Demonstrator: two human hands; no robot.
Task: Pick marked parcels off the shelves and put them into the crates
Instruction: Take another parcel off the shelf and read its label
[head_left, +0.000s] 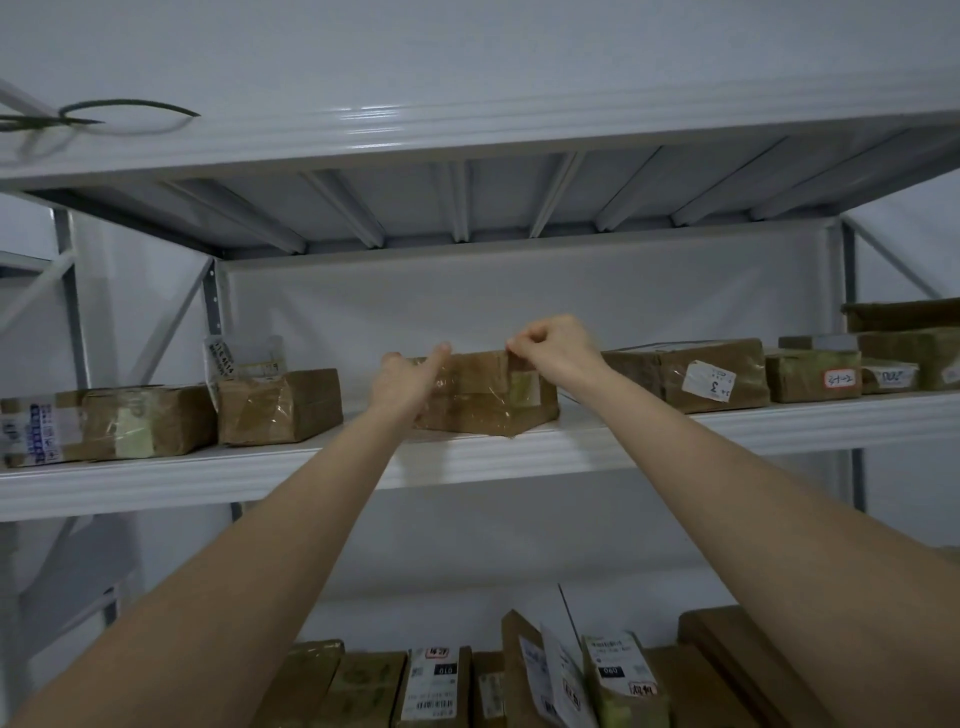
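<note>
Brown cardboard parcels (436, 686) stood upright on the lower shelf. Above, on the white metal shelf (519, 452), the left hand (402, 382) clasped the tape-wrapped brown cardboard box (483, 395) on its left end; the right hand (556, 345), fingers curled together, pinched its top right edge.

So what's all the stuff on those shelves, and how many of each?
Middle parcel: one, brown, taped, centre of middle shelf, both hands on it.
Parcels left of it: two, brown, same shelf.
Parcels right of it: at least four, brown, some with white labels; stack at the far right partly cut off.
Lower parcels: several, brown, labelled, standing on the shelf below; count unclear.
Shelving: one white metal rack.
Cable: one, dark, top shelf, left.
Left hand: on the parcel's left end.
Right hand: pinching its top right edge.
</note>
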